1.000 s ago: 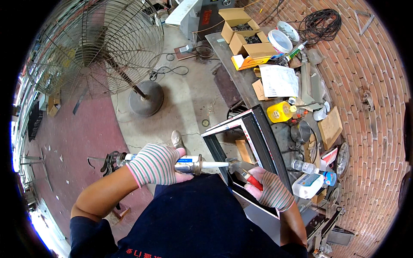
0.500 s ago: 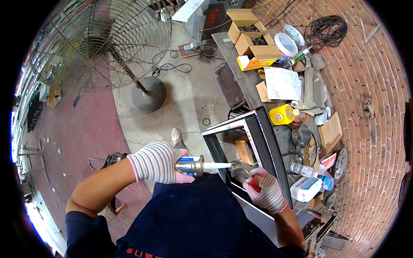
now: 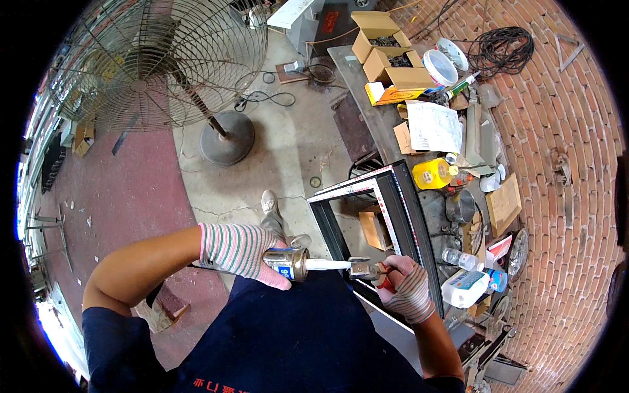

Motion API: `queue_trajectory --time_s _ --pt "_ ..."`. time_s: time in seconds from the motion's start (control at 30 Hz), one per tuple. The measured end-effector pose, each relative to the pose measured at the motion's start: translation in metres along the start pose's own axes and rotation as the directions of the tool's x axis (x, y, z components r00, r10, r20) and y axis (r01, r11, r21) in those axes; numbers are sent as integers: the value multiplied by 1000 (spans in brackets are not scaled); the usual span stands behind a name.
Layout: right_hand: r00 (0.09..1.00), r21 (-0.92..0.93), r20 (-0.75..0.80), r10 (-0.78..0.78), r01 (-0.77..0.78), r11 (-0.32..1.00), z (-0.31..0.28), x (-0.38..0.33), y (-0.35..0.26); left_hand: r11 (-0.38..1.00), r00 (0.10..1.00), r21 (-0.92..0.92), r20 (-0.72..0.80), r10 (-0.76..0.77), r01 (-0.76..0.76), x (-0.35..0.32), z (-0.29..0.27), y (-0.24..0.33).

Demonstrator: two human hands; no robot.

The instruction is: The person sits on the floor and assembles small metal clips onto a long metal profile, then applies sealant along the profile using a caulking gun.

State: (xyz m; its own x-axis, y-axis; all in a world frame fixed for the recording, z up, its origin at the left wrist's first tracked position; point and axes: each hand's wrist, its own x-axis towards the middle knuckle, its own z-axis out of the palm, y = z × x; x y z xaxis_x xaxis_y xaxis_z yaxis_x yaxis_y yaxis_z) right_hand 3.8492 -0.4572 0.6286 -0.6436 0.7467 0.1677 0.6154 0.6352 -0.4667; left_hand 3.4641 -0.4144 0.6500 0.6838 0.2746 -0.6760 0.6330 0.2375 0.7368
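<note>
My left hand [image 3: 242, 254], in a striped knit glove, is wrapped round a sealant gun [image 3: 296, 264] with a cartridge at its front. A long white nozzle [image 3: 327, 264] points right from it. In my right hand [image 3: 406, 288], also gloved, are red-handled pliers [image 3: 362, 267] with a broad metal head. That head meets the nozzle's tip; whether its jaws are closed on the plastic is too small to tell. Just beyond my right hand, black window frames [image 3: 409, 209] with white protective strips lean against the workbench.
The workbench [image 3: 357, 72] along the brick wall carries open cardboard boxes [image 3: 393, 65], papers [image 3: 434, 126], a yellow bottle [image 3: 432, 173] and a white jug [image 3: 464, 288]. A large caged fan [image 3: 226, 137] stands on the floor at the far left. Cables [image 3: 265, 99] lie near it.
The pliers' head has turned to line up with the nozzle's tip. My left hand and the sealant gun have shifted slightly down, and the nozzle has dropped a little.
</note>
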Motion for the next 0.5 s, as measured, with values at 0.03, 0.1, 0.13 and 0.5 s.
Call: queue_trajectory --time_s 0.03,0.1,0.13,0.5 --pt "1000 -22 -16 -16 15 1000 2 -2 2 1000 999 -22 27 17 -17 2 0 -3" --pt "998 -47 -39 -42 41 998 3 -3 3 990 991 -136 135 -26 44 6 -1 -3" --pt "997 -47 -46 -56 54 997 2 -2 3 978 981 -190 187 -45 81 6 -1 -2" --pt "994 -123 -55 -99 91 988 12 -16 15 961 970 -273 242 34 34 17 9 -26"
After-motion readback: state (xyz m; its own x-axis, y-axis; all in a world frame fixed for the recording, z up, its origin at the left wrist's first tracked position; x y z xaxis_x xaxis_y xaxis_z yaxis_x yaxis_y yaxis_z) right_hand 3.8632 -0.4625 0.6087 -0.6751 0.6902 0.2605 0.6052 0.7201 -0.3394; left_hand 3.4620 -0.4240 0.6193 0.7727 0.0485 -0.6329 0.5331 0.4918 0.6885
